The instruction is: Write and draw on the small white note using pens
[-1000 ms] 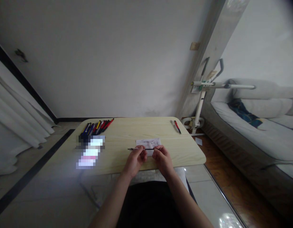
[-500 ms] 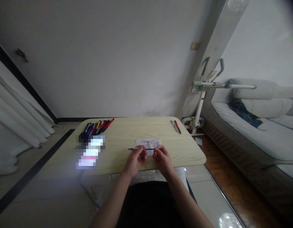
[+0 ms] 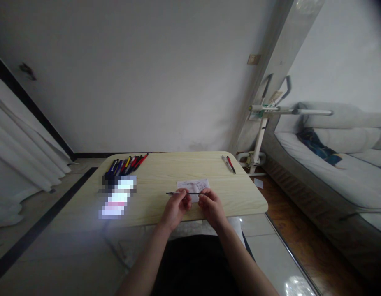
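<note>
A slim pen (image 3: 193, 193) lies level between my hands, above the paper and close to the table's near side. My left hand (image 3: 177, 205) is closed, pinching the pen around its middle, and the pen's thin dark end sticks out to the left. At the other end, the closed fingers of my right hand (image 3: 212, 206) grip the dark right part of the pen; its tip there is hidden. Beneath the hands is a small sheet of paper (image 3: 193, 185) with dark scribbles on it, partly covered by my fingers.
Several pens and markers (image 3: 125, 165) lie in a row at the table's far left, beside a bright pixelated area (image 3: 118, 197). Two pens (image 3: 228, 164) rest near the far right corner of the pale wooden table (image 3: 240, 193). Exercise equipment (image 3: 261, 135) stands beyond it.
My right hand has shifted very slightly left along the pen. Otherwise both hands, the pen and the paper stay in place.
</note>
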Available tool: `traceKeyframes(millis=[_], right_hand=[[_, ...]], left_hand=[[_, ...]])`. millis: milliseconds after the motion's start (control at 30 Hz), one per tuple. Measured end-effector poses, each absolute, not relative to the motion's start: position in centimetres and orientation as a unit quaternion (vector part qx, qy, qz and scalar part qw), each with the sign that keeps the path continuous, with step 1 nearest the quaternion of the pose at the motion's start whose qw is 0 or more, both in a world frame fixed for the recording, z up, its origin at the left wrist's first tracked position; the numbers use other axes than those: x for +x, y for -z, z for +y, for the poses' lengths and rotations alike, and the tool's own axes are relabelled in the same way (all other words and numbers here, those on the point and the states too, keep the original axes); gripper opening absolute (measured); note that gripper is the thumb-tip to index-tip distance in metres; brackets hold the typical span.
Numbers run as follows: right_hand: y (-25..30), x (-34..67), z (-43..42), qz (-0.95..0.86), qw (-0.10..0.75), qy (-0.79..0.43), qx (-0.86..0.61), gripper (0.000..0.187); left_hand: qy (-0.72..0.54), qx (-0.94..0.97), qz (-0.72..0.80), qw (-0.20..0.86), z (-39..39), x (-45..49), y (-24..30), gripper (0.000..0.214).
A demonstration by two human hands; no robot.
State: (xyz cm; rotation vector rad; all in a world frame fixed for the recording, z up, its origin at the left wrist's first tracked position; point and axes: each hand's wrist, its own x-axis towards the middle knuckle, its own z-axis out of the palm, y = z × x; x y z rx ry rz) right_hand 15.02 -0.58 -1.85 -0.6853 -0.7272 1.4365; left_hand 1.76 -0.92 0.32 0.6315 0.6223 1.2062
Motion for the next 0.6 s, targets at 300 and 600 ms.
traceKeyframes(millis=[300,600], right_hand=[[1.74,14.94,-0.56,-0.299,0.648,-0.636,-0.292,0.015],[1.52,15.00,-0.69,-0.306,0.641,-0.644,-0.284,0.015]], left_hand=[[-0.547,0.304,0.271,0.731,-0.83,1.59,0.20,0.017],[-0.544,0.299,0.273,0.735,-0.76,1.55,0.35,0.018]])
